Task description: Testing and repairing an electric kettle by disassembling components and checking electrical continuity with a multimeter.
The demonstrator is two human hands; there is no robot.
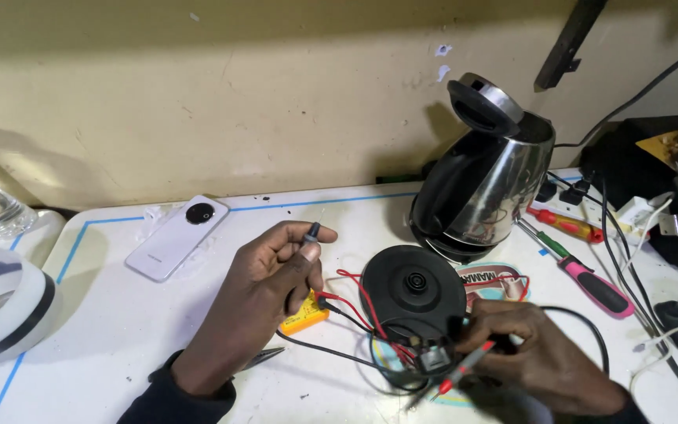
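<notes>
Nearest the camera, the right hand [539,353] pinches a red probe [464,369] with its tip at the plug [433,357] beside the round black kettle base [412,289]. The left hand [264,294] is closed around a black probe [311,234], held upright above the small yellow multimeter [304,314]. Farther back, a steel kettle [484,184] leans by the wall, with screwdrivers [582,271] to its right and a white phone [176,237] well to the left.

Yellow meter [304,315] — black base [412,289].
</notes>
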